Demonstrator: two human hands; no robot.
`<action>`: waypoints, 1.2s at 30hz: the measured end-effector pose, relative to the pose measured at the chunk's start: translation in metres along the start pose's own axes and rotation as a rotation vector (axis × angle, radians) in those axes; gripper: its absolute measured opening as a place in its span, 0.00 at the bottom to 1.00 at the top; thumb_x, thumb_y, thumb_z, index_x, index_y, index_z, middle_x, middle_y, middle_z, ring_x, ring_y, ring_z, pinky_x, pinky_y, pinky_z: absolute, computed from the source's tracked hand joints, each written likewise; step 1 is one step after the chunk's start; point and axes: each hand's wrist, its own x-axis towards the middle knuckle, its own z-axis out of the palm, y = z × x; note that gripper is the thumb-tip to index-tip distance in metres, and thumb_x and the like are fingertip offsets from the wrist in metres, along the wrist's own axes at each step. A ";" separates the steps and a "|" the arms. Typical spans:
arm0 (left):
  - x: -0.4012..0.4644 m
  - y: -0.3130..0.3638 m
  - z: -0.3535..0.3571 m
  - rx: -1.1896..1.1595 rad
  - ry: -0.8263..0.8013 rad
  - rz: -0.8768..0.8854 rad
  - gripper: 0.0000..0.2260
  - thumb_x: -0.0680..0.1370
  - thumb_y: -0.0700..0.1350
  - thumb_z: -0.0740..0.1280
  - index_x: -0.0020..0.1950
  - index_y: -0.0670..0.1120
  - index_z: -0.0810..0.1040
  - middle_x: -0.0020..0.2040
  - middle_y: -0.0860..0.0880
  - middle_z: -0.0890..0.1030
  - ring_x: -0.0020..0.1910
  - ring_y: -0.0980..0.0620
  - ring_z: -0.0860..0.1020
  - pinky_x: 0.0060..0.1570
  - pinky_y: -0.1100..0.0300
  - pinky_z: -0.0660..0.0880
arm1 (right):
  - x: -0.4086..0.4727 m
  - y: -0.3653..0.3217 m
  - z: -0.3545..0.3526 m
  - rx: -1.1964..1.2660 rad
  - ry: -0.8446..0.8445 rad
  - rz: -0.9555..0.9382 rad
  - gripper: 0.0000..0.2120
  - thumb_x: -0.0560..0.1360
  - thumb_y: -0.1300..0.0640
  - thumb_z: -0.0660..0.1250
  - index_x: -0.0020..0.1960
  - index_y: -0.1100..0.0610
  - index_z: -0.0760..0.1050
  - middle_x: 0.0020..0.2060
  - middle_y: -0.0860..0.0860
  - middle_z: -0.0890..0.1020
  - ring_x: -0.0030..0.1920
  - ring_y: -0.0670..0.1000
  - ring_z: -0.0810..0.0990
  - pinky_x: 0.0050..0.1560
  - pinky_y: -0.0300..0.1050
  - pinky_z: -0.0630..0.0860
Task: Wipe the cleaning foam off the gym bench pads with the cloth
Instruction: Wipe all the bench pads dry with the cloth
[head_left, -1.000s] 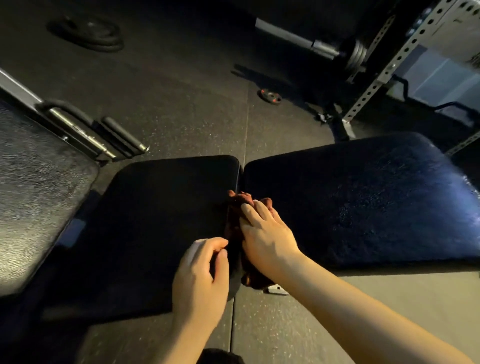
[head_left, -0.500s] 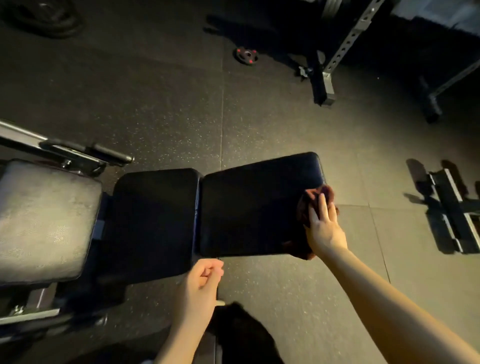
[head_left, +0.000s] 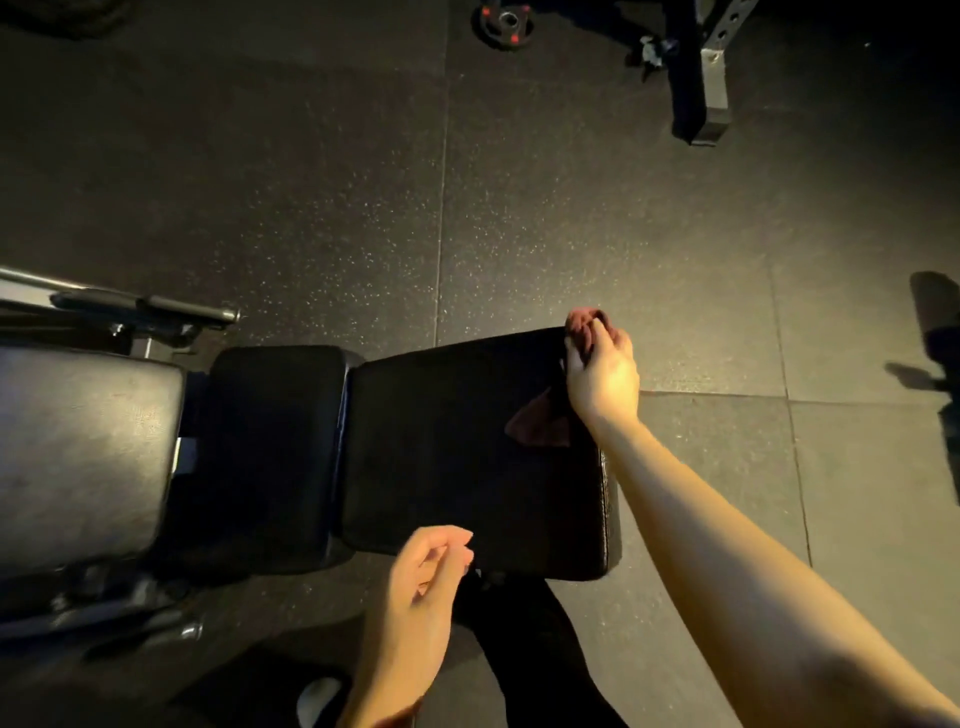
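A black gym bench lies across the view, with a small seat pad (head_left: 275, 447) on the left and a longer back pad (head_left: 457, 467) on the right. My right hand (head_left: 602, 369) grips a dark red cloth (head_left: 540, 423) at the far right corner of the back pad; part of the cloth trails on the pad below my wrist. My left hand (head_left: 426, 577) hovers at the near edge of the back pad, fingers loosely curled and holding nothing. No foam shows on the dark pads.
A second, greyer padded bench (head_left: 78, 457) stands at the left with a metal handle bar (head_left: 156, 309) behind it. A rack foot (head_left: 701, 88) and a small weight plate (head_left: 503, 23) sit on the speckled rubber floor beyond. My dark trouser leg (head_left: 535, 649) is below.
My right hand has dragged the cloth from the gap between the pads along the back pad to its far right corner. The left hand came off the seat pad and hangs free.
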 end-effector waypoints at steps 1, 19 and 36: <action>0.001 0.002 0.004 0.008 -0.004 -0.012 0.07 0.79 0.40 0.63 0.50 0.50 0.78 0.47 0.50 0.82 0.44 0.61 0.80 0.44 0.69 0.73 | 0.019 -0.006 -0.001 -0.013 -0.047 0.075 0.18 0.78 0.49 0.62 0.61 0.61 0.75 0.60 0.62 0.74 0.58 0.63 0.75 0.58 0.48 0.69; -0.019 0.022 0.021 -0.030 0.185 -0.034 0.07 0.79 0.40 0.64 0.48 0.50 0.81 0.43 0.53 0.84 0.45 0.60 0.81 0.44 0.68 0.71 | -0.129 0.065 -0.021 0.077 -0.207 0.120 0.34 0.76 0.42 0.58 0.74 0.62 0.60 0.69 0.62 0.64 0.68 0.62 0.67 0.69 0.55 0.66; -0.005 -0.017 0.013 -0.115 0.345 -0.184 0.06 0.80 0.43 0.63 0.46 0.53 0.77 0.45 0.53 0.80 0.46 0.58 0.78 0.40 0.62 0.70 | 0.025 -0.034 0.025 -0.936 -0.309 -0.773 0.24 0.81 0.44 0.50 0.59 0.60 0.76 0.59 0.59 0.75 0.58 0.61 0.73 0.62 0.57 0.64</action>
